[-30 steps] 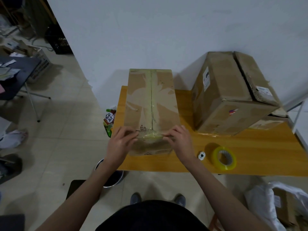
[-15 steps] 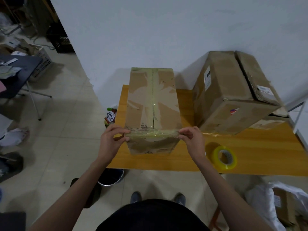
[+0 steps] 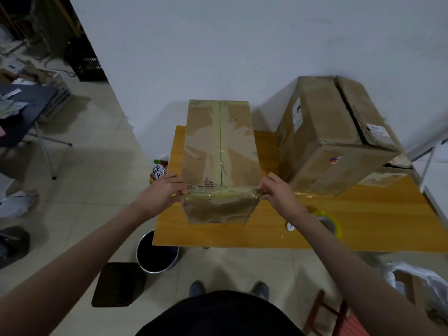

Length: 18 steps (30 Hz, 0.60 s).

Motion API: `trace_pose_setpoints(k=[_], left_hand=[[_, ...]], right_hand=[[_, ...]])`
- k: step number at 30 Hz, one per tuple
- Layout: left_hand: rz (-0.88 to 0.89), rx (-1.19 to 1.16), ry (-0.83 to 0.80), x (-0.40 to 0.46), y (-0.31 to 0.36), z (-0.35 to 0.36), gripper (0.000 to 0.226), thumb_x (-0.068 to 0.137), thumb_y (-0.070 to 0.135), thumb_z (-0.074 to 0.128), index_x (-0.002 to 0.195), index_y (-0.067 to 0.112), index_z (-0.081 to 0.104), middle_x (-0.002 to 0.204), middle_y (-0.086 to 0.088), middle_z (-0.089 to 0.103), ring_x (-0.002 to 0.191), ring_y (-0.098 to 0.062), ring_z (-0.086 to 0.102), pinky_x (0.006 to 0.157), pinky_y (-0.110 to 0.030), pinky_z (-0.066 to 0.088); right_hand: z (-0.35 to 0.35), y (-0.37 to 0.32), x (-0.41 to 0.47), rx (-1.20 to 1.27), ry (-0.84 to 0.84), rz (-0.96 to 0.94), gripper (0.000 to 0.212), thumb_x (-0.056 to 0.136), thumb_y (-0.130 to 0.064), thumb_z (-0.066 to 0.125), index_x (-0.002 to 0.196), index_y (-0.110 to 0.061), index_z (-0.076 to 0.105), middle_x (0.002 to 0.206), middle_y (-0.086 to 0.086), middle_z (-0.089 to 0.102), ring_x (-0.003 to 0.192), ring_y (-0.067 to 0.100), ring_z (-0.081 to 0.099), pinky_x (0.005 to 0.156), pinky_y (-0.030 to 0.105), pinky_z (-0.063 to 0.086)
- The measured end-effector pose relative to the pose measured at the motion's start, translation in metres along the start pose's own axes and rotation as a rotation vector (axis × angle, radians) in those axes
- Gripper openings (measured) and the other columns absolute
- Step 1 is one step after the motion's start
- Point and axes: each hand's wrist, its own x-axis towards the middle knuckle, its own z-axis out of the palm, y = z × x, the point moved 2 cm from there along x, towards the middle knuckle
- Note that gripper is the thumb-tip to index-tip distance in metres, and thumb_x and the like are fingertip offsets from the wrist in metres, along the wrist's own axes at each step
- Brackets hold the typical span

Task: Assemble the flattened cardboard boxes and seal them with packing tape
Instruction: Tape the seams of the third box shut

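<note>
A tall assembled cardboard box (image 3: 219,151) stands on the wooden table (image 3: 254,234), its top flaps closed and taped along the centre seam. A strip of clear yellowish tape (image 3: 221,193) runs across the box's near top edge. My left hand (image 3: 161,194) presses the strip's left end at the box's near left corner. My right hand (image 3: 276,192) presses its right end at the near right corner. A roll of yellow packing tape (image 3: 331,225) lies on the table behind my right forearm, partly hidden.
A larger worn cardboard box (image 3: 337,139) sits tilted on the table at the right, close to the wall. A small white round object (image 3: 290,226) lies by the roll. A metal bin (image 3: 157,253) and dark mat (image 3: 116,284) are on the floor at the left.
Both hands slid apart along the near top edge, from the middle of the tape strip out to the box's two near corners.
</note>
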Motion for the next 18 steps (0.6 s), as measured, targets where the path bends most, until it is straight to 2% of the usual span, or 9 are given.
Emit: trace_pose_setpoints(k=[2, 5, 7, 9, 13, 15, 18], left_hand=[[0.068, 0.098, 0.014, -0.002, 0.001, -0.001, 0.025, 0.068, 0.009, 0.087, 0.085, 0.014, 0.069, 0.088, 0.003, 0.065, 0.086, -0.022, 0.060, 0.077, -0.028, 0.043], [0.120, 0.168, -0.015, 0.000, 0.002, -0.005, 0.028, 0.069, 0.007, 0.086, 0.085, 0.018, 0.066, 0.092, 0.005, 0.063, 0.085, -0.019, 0.061, 0.073, -0.024, 0.046], [0.142, 0.197, -0.025, 0.003, 0.003, -0.005, 0.030, 0.068, -0.001, 0.084, 0.087, 0.017, 0.067, 0.094, 0.002, 0.060, 0.085, -0.020, 0.061, 0.066, -0.031, 0.054], [0.122, 0.237, -0.016, 0.005, 0.005, -0.004, 0.036, 0.067, -0.008, 0.081, 0.094, 0.013, 0.071, 0.095, -0.001, 0.058, 0.084, -0.021, 0.059, 0.058, -0.037, 0.055], [0.103, 0.259, -0.010, 0.000, 0.007, 0.001, 0.044, 0.063, -0.016, 0.076, 0.093, 0.013, 0.062, 0.097, -0.001, 0.052, 0.085, -0.016, 0.048, 0.046, -0.030, 0.048], [0.062, 0.252, -0.061, -0.003, 0.006, 0.007, 0.045, 0.068, -0.012, 0.074, 0.100, 0.013, 0.056, 0.103, -0.001, 0.051, 0.090, -0.019, 0.050, 0.050, -0.032, 0.052], [-0.046, 0.214, -0.128, -0.006, 0.006, 0.011, 0.045, 0.081, 0.008, 0.072, 0.118, 0.018, 0.049, 0.119, 0.003, 0.045, 0.102, -0.017, 0.050, 0.069, -0.036, 0.057]], right_hand=[[-0.003, -0.001, 0.002, -0.058, -0.038, -0.036, 0.036, 0.084, -0.006, 0.073, 0.090, -0.030, 0.047, 0.098, -0.013, 0.040, 0.085, 0.009, 0.055, 0.078, 0.032, 0.054], [-0.006, -0.004, 0.002, -0.159, -0.102, -0.101, 0.038, 0.087, -0.007, 0.070, 0.090, -0.031, 0.041, 0.104, -0.009, 0.039, 0.084, 0.016, 0.056, 0.071, 0.031, 0.050], [-0.007, -0.009, 0.002, -0.227, -0.110, -0.146, 0.033, 0.089, -0.006, 0.067, 0.092, -0.025, 0.041, 0.107, -0.007, 0.040, 0.082, 0.018, 0.055, 0.069, 0.034, 0.050], [-0.008, -0.013, 0.001, -0.301, -0.074, -0.168, 0.029, 0.090, -0.003, 0.064, 0.093, -0.021, 0.042, 0.109, -0.003, 0.042, 0.078, 0.019, 0.054, 0.064, 0.037, 0.051], [-0.007, -0.014, -0.010, -0.401, -0.030, -0.228, 0.018, 0.092, 0.000, 0.061, 0.102, -0.012, 0.053, 0.109, 0.005, 0.049, 0.077, 0.021, 0.054, 0.060, 0.038, 0.051], [-0.006, -0.013, -0.014, -0.393, -0.009, -0.227, 0.024, 0.090, 0.003, 0.064, 0.108, -0.012, 0.058, 0.110, 0.005, 0.054, 0.086, 0.020, 0.055, 0.065, 0.036, 0.053], [-0.005, -0.012, -0.015, -0.386, 0.008, -0.225, 0.031, 0.085, 0.008, 0.066, 0.108, -0.012, 0.063, 0.109, 0.002, 0.057, 0.096, 0.018, 0.051, 0.072, 0.035, 0.052]])
